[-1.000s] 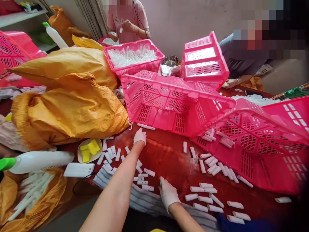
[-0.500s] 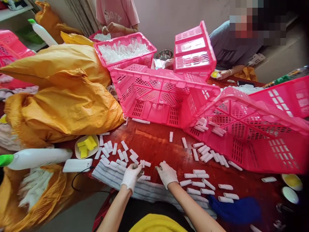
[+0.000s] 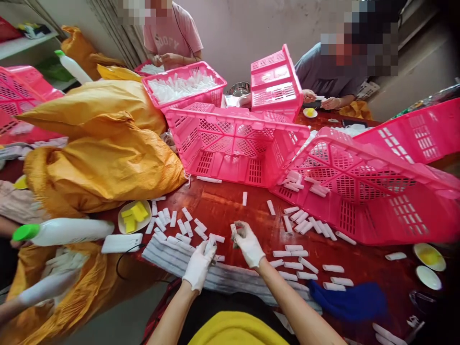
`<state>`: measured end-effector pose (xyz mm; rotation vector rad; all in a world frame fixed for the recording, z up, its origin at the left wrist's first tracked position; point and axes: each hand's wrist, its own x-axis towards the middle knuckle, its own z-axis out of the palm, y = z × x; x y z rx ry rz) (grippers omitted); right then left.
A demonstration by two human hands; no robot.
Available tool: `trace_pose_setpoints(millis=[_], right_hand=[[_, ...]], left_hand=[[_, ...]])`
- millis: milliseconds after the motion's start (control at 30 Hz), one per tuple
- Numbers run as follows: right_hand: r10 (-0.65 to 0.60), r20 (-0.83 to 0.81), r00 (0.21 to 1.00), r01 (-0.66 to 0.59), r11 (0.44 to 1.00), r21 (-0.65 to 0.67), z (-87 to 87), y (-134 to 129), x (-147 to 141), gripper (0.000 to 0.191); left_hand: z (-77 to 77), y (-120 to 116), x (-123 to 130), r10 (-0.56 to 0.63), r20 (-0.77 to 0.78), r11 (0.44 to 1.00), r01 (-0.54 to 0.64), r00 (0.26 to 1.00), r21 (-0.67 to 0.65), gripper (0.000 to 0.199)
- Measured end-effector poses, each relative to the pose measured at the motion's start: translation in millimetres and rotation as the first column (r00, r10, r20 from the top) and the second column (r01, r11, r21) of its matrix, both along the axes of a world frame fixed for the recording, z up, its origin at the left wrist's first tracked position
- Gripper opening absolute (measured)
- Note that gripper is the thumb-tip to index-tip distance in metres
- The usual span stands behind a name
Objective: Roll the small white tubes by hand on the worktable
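Observation:
My left hand [image 3: 200,266], in a white glove, is closed with its fingertips around a small white tube [image 3: 209,247], above the striped cloth [image 3: 165,256]. My right hand [image 3: 249,245], gloved too, pinches a short white tube [image 3: 233,231] between thumb and fingers. Part of each tube is hidden by the fingers. Several short white tubes with dark marks [image 3: 187,228] lie loose beyond my left hand. More white tubes [image 3: 293,265] are spread to the right of my right hand, some in rows.
Pink baskets [image 3: 251,184] lie on their sides across the table. Orange sacks [image 3: 108,167] bulge at the left, near a dish of yellow pieces [image 3: 124,225] and a white bottle [image 3: 72,231]. Another person's sleeved arm [image 3: 53,286] reaches into an open sack. Two people sit opposite. A blue cloth [image 3: 350,302] lies right.
My right hand has lifted off the table with a white tube in its fingers. My left hand has shifted slightly toward me. Another person's arm has come into the lower-left sack. The view has shifted.

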<state>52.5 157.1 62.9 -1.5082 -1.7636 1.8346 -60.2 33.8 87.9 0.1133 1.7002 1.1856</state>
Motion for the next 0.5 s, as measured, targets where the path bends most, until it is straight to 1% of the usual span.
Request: trace_pose_setpoints(millis=[100, 200, 267, 333, 400, 500], right_hand=[[-0.014, -0.208, 0.978, -0.003, 0.997, -0.082, 32.2, 4, -4, 0.047], [-0.014, -0.306, 0.952, -0.023, 0.993, -0.117, 55.7, 9, -4, 0.047], [-0.003, -0.329, 0.944, -0.043, 0.99, -0.131, 63.7, 13, -5, 0.048], [0.001, -0.334, 0.943, -0.053, 0.988, -0.147, 67.3, 19, -6, 0.05], [-0.015, -0.327, 0.945, -0.038, 0.987, -0.154, 68.9, 25, -8, 0.051], [-0.028, -0.307, 0.951, -0.009, 0.993, -0.121, 71.2, 31, -12, 0.048]], left_hand=[[14.6, 6, 3, -0.045, -0.046, 0.998, 0.047, 0.998, 0.044, 0.052], [29.5, 12, 8, -0.098, -0.083, 0.989, 0.106, 0.992, 0.1, 0.039], [38.3, 14, 9, -0.125, -0.094, 0.982, 0.137, 0.988, 0.127, 0.034], [45.9, 14, 7, -0.158, -0.118, 0.976, 0.173, 0.98, 0.13, 0.033], [52.5, 13, 4, -0.216, -0.174, 0.966, 0.236, 0.961, 0.102, 0.031], [60.8, 11, 2, -0.322, -0.295, 0.939, 0.344, 0.899, 0.024, 0.026]])
